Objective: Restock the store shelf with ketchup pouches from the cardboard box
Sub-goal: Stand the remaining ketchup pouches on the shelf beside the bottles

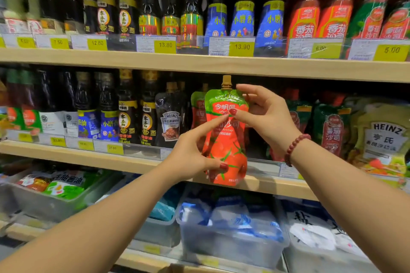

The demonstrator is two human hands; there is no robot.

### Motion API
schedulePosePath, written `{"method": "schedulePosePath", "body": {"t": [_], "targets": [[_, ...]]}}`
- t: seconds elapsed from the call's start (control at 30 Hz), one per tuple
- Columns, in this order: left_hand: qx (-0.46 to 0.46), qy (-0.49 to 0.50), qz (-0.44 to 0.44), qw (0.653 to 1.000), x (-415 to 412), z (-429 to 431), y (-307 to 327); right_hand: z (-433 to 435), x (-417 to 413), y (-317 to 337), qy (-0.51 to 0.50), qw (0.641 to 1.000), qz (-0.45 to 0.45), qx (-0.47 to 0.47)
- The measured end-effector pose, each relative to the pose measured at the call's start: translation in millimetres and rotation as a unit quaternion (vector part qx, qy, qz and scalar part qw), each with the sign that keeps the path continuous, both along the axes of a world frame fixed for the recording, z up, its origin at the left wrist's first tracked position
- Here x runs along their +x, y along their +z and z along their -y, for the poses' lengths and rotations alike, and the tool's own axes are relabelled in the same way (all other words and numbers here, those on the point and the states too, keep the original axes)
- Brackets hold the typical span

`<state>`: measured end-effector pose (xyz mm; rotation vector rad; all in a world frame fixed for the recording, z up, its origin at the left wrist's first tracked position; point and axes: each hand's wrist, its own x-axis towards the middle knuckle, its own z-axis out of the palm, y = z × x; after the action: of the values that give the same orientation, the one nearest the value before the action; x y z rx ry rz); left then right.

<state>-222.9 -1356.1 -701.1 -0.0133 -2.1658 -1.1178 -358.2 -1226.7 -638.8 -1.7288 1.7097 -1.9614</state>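
Observation:
A red and green ketchup pouch [228, 139] with a gold cap stands upright in front of the middle shelf [88, 157]. My left hand [190, 153] grips its lower left side, index finger stretched across the label. My right hand [264, 113] pinches the pouch's upper right corner near the spout. Another ketchup pouch [198, 108] of the same kind stands on the shelf just behind and to the left. The cardboard box is out of view.
Dark Heinz pouches [169, 117] and sesame oil bottles [127, 108] stand left of the gap. Darker red-green pouches [330, 126] and Heinz salad dressing [381, 137] stand to the right. Bottles fill the upper shelf [199, 65]. Clear bins [230, 244] of packets sit below.

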Motion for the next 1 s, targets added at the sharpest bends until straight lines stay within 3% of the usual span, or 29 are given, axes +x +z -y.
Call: {"method": "schedulePosePath", "body": {"t": [0.1, 0.17, 0.27, 0.33, 0.6, 0.8, 1.0], "targets": [[-0.002, 0.007, 0.016, 1.000, -4.9, 13.9, 7.4, -5.0, -14.0, -19.2, -0.106, 0.992, -0.074, 0.004], [-0.015, 0.004, 0.030, 0.999, -6.0, 22.6, 10.6, -12.8, -31.7, -45.0, -0.216, 0.962, -0.148, 0.081], [-0.024, 0.011, 0.039, 0.999, -9.5, 31.0, 11.2, -24.8, -53.2, -90.3, -0.312, 0.865, -0.240, 0.311], [-0.024, 0.020, 0.036, 0.999, -14.9, 35.9, 10.9, -26.1, -60.5, -112.5, -0.347, 0.817, -0.294, 0.354], [-0.031, 0.134, -0.020, 0.990, -44.8, 65.7, 15.4, -17.3, -60.1, -133.0, -0.436, 0.813, -0.322, 0.211], [-0.055, 0.159, 0.052, 0.984, -53.1, 87.7, -12.6, -11.8, -64.6, -139.9, -0.441, 0.816, -0.325, 0.185], [-0.075, 0.154, 0.067, 0.983, -54.0, 96.3, -27.5, -11.7, -66.4, -143.2, -0.448, 0.813, -0.331, 0.167]]}}
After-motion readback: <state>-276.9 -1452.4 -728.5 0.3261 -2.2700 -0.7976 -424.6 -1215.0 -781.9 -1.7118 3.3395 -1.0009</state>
